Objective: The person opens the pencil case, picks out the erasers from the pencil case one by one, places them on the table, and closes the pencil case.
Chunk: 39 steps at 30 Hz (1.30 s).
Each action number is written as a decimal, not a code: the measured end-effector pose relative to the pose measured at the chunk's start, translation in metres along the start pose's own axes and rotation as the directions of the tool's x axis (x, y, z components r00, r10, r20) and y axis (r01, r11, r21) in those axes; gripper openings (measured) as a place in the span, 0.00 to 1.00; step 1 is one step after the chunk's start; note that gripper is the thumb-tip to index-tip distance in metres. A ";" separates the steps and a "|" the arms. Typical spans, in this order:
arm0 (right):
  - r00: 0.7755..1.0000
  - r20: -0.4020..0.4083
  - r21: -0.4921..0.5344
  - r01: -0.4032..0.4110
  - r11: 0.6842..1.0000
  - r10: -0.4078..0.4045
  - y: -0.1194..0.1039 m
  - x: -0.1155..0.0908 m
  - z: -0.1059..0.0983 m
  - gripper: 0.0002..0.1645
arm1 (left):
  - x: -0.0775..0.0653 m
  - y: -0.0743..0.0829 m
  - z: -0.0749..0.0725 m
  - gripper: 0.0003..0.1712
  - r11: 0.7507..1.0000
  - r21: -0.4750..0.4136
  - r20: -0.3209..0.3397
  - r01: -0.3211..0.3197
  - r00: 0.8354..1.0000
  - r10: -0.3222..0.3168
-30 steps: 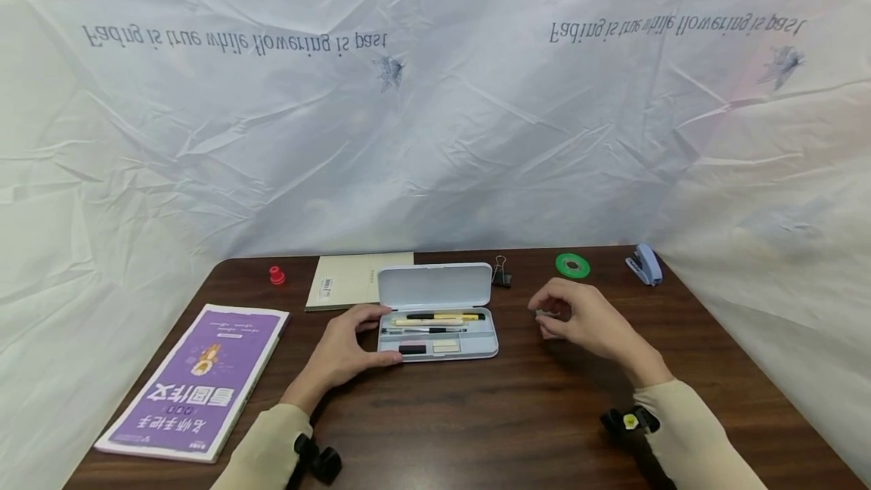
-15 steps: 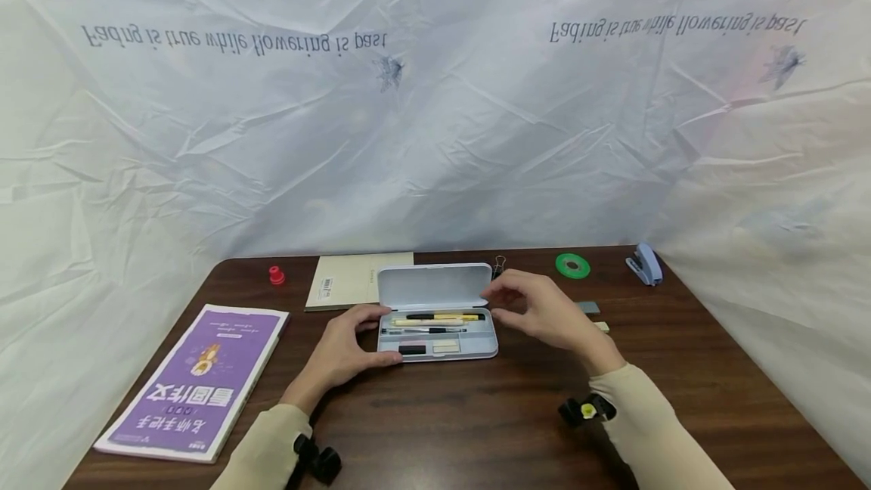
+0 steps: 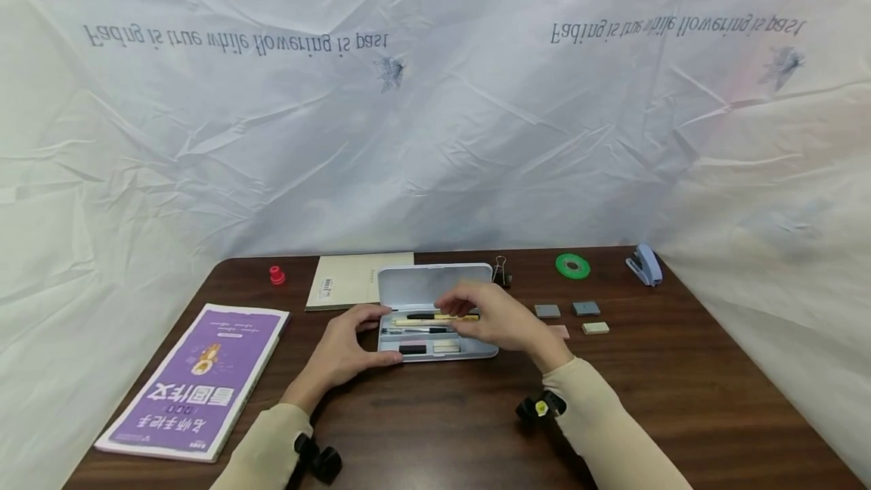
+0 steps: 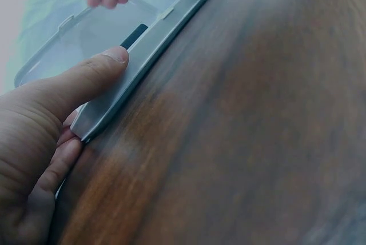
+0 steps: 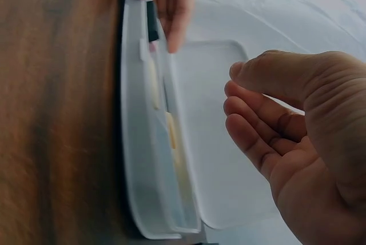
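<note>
A pale blue-grey pencil case [image 3: 416, 286] lies with its lid up in the middle of the table. My left hand [image 3: 343, 350] grips its left end, thumb at the front edge [image 4: 91, 73] and fingers behind. Inside are a yellow-and-black pen [image 3: 422, 317], other slim pens, a black block [image 3: 412, 349] and a white block [image 3: 446, 346]. Over the right half hovers my right hand [image 3: 493, 316], fingers loosely bent and nothing between them in the right wrist view. It hides part of the lid and the pens' right ends.
Right of the case lie several small eraser-like blocks [image 3: 547, 311]. Farther back are a binder clip [image 3: 500, 277], green tape roll [image 3: 572, 266] and stapler [image 3: 644, 265]. A beige notebook [image 3: 347, 278] sits behind the case; a purple book [image 3: 197, 384] and red object [image 3: 276, 275] lie left.
My right hand has swept left from the table at the right to over the pencil case, uncovering the small blocks there. The left hand keeps its grip on the case.
</note>
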State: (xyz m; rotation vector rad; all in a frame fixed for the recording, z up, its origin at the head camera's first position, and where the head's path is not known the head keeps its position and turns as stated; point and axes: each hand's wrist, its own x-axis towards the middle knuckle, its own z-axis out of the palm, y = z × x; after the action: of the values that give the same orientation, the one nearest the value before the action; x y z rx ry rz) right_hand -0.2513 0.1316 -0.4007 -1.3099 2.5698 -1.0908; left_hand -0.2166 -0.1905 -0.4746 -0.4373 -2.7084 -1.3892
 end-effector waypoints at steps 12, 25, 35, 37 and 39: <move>0.990 0.125 -0.116 -0.057 0.992 0.072 0.002 0.007 0.023 0.14 | 0.000 -0.002 0.001 0.50 1.000 -0.001 0.003 -0.007 1.000 0.007; 0.975 0.211 -0.168 -0.028 0.985 0.064 -0.006 0.007 0.025 0.13 | 0.000 0.001 0.000 0.48 1.000 -0.003 0.004 -0.004 1.000 0.004; 0.982 0.171 -0.136 -0.058 0.989 0.081 -0.008 0.006 0.025 0.09 | 0.000 -0.001 0.000 0.49 1.000 0.003 0.003 -0.011 1.000 0.011; 0.984 0.160 -0.129 -0.060 0.990 0.080 -0.007 0.007 0.026 0.08 | 0.000 -0.001 -0.001 0.49 1.000 0.007 0.003 -0.015 1.000 0.015; 0.987 0.145 -0.126 -0.057 0.990 0.075 -0.006 0.007 0.027 0.08 | 0.000 -0.001 -0.001 0.49 1.000 0.006 0.002 -0.015 1.000 0.015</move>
State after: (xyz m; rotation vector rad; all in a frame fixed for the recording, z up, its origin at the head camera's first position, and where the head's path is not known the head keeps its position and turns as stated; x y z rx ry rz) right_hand -0.2427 0.1091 -0.4153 -1.2675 2.5830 -0.8039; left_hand -0.2172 -0.1918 -0.4752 -0.4576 -2.7050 -1.3770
